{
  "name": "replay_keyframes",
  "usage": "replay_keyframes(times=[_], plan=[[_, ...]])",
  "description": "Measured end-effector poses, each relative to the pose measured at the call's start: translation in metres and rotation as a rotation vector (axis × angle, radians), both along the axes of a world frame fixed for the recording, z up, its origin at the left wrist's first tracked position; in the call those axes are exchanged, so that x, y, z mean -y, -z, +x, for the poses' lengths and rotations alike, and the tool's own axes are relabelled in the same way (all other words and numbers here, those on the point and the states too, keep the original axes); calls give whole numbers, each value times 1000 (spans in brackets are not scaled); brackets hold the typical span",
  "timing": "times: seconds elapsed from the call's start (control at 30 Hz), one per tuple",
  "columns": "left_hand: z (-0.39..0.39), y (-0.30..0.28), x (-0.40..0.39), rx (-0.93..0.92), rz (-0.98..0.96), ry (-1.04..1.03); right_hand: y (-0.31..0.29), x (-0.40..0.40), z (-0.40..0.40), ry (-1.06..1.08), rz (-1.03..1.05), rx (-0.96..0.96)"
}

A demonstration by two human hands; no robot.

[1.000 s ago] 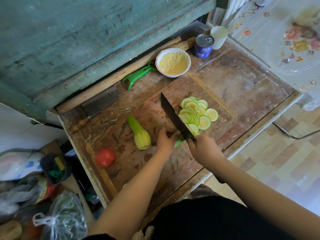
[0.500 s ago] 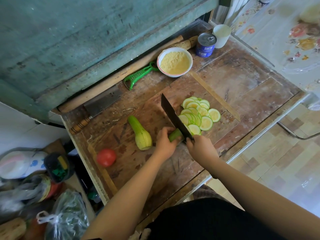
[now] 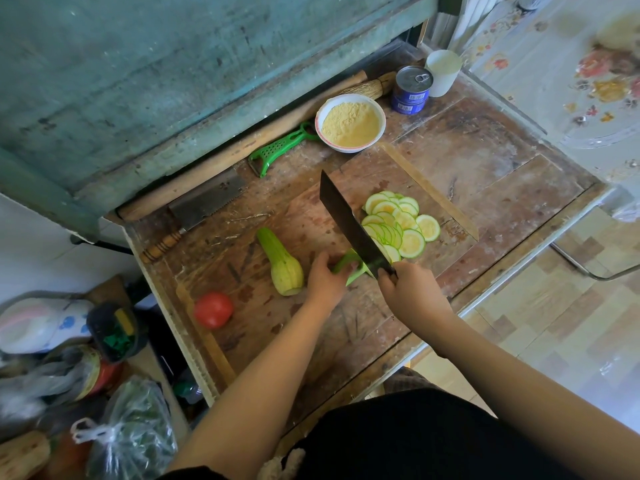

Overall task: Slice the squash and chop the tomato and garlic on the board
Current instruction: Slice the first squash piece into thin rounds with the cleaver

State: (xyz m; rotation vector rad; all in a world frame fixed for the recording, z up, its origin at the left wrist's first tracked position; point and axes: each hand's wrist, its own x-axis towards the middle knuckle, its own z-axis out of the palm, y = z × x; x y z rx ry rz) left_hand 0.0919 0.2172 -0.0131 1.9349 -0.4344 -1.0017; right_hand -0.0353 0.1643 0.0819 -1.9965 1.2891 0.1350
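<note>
On the worn wooden board (image 3: 346, 334) my left hand (image 3: 325, 278) grips the green stub of a squash (image 3: 349, 265). My right hand (image 3: 408, 289) grips the handle of a dark cleaver (image 3: 349, 221), whose blade stands against the stub's cut end. A pile of round squash slices (image 3: 398, 223) lies just right of the blade. A second, whole pale green squash (image 3: 282, 263) lies left of my left hand. A red tomato (image 3: 212, 309) sits near the board's left edge. No garlic shows.
A white bowl of yellow meal (image 3: 349, 123), a green peeler (image 3: 280, 148), a second cleaver with a wooden handle (image 3: 197, 209), a rolling pin (image 3: 242, 147), a blue tin (image 3: 412, 88) and a white cup (image 3: 443, 72) line the back. Bags and jars crowd the lower left.
The cleaver has cut more slices from the stub, which now shows longer beyond my left hand. Both hands stay at the same spot on the board.
</note>
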Motion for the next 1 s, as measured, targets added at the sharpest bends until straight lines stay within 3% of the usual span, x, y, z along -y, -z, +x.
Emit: replay_keyframes(times=[0.53,1.0], plan=[[0,-2,1,-98,-8,-67,0,-4,2,-29,-38,-49],[-3,4,-4,-46,-30,-82,30,-1,9,-18,56,-136]])
